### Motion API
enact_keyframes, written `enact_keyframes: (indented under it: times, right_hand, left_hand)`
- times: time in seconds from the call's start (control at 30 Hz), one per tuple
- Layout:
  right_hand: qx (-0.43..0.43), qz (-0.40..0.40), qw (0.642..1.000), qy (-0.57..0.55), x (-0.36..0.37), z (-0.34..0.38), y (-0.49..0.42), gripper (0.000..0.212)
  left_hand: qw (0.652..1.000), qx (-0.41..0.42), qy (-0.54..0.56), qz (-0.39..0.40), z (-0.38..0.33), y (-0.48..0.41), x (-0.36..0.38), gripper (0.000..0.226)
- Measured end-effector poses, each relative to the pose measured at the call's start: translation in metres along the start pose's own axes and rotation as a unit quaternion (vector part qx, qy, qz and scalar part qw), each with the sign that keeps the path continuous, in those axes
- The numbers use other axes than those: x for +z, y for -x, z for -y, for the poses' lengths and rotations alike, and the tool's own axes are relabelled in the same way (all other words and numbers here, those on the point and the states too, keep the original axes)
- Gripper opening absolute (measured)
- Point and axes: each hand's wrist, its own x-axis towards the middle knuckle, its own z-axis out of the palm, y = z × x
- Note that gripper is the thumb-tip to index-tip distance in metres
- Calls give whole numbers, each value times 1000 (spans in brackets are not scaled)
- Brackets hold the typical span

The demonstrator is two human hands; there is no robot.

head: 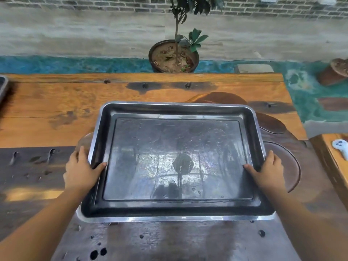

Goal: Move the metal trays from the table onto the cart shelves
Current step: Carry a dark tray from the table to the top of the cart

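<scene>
Both hands gripped one metal tray (177, 161) over the wooden table (56, 110): the left hand (82, 170) clamped its left rim, the right hand (267, 172) its right rim, thumbs lying inside. Another tray's edge (2, 87) showed at far left, and a potted plant (174, 55) stood beyond the table.

Between my fingers (82, 152) I see the tray (177, 218), silver-rimmed, dark-walled, its grey floor finely scratched. Beyond them the bench (56, 102) is orange wood with dark blotches; nearer, it turns dull brown.
</scene>
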Motion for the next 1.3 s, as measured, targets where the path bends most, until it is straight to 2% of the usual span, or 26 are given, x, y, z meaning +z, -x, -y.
enact_keyframes:
  times: [0.1,0.2,0.27,0.43,0.6,0.77,0.97,1.13,1.3]
  right_hand:
    - [7,-21,1000,-8,5,-5,-4,93]
    - [35,-25,998,-36,6,-8,-8,67]
    - [40,-2,999,-15,3,-9,-12,56]
    - [12,26,1000,7,-13,-7,-11,52]
    - [-23,58,996,-69,-39,14,-2,46]
    - [-90,116,981,-127,-81,61,1,30]
    - [-199,151,957,-148,-122,141,19,29]
    - [-298,181,923,-164,-128,215,70,31]
    - [-366,216,890,-164,-119,297,145,29]
  left_hand:
    - [1000,-5,-3,0,1,-4,3,72]
    - [1000,-12,7,12,2,-6,4,66]
    - [1000,-10,24,15,3,-4,2,65]
    - [996,43,73,3,5,16,-14,51]
    - [983,-3,179,30,17,50,-54,41]
    - [966,-59,252,17,35,92,-119,36]
    - [931,-132,336,-45,87,175,-190,46]
    - [891,-198,390,-120,152,261,-232,45]
    - [851,-258,431,-152,228,344,-262,53]
